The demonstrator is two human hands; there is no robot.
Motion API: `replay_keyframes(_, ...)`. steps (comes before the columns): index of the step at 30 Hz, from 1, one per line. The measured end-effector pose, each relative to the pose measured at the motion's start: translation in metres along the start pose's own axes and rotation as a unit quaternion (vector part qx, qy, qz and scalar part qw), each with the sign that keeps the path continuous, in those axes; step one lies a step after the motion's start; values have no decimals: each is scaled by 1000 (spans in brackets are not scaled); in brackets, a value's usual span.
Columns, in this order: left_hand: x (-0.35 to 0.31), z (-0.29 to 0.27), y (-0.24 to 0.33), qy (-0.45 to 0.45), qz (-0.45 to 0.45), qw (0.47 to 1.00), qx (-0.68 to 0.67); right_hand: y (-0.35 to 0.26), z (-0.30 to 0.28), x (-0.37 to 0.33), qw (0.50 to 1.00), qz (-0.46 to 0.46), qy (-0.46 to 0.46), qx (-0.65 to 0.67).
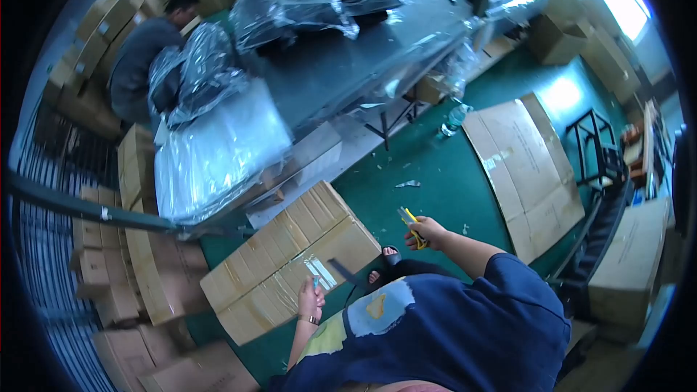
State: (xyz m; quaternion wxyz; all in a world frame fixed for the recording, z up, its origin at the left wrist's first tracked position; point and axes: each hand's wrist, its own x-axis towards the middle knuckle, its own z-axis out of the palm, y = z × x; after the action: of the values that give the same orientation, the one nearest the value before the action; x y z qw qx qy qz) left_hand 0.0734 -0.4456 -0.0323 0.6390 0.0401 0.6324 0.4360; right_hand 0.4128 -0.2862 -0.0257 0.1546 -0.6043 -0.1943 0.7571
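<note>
Plastic sheets (218,156): clear stack on the dark table (319,69).
Taped carton (254,261): on the green floor (450,181), before the person.
Left hand (311,303): pinching a small bluish item (316,281), unidentifiable, over the carton.
Right hand (430,232): gripping a yellow-handled cutting tool (410,215), blade pointing up-left.
Flattened cardboard (523,167): floor, far right of both hands.

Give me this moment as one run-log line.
left hand: small blue-green item, kind unclear | right hand: yellow-handled tool | nearest left hand: taped cardboard box | green floor, right: flattened cardboard
</note>
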Motion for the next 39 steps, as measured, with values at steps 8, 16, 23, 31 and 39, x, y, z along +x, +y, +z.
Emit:
replay_keyframes(8,41,57,17,78,41,984,155,-26,-77,-13,989,-94,83,75)
replay_keyframes(16,129,124,-23,99,7,968,229,-277,-274,-27,804,-530,205,173)
replay_keyframes(23,221,300,2,66,-58,993,74,-563,-417,-67,607,-741,268,102)
replay_keyframes(31,164,533,100,-94,118,955,256,-775,-458,-40,505,-709,436,-228)
replay_keyframes(39,190,573,91,-36,87,953,287,-809,-479,-30,643,-674,293,-216)
